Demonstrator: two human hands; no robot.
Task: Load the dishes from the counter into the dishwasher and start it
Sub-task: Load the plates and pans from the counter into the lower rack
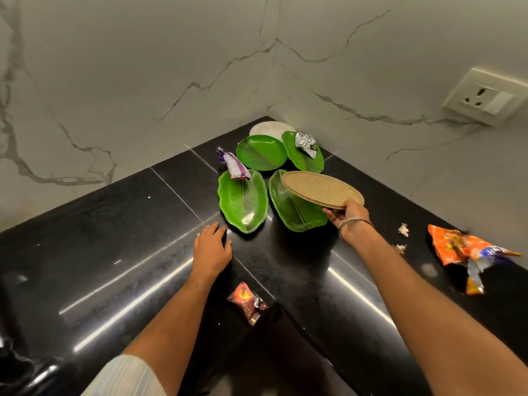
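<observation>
Right hand [344, 217] pinches the near rim of the tan plate [321, 190], thumb on top, fingers under; plate is lifted and tilted over the nearest green leaf plate [294, 208]. Left hand [211, 247] lies flat on the black counter [114, 252], fingers relaxed, holding nothing, fingertips just short of the left green leaf plate [243, 200].

Remaining dishes are clustered in the counter corner: two more green plates behind, round one [261, 152] and leaf one [303, 155], plus a white plate [271, 130] at the back against the wall.

Handling guess: tan plate looks thin, stiff, light, with a matte grainy surface, so an edge pinch should hold. Green ones look glossy plastic, likely slick; grab by the raised rim at a long end.

Litter to clear first: purple wrapper [233, 165] on the left leaf plate, foil scrap [305, 142] on the back one. Loose on the counter: brown sachet [247, 302], orange packet [463, 250].

Dishwasher not in view.
</observation>
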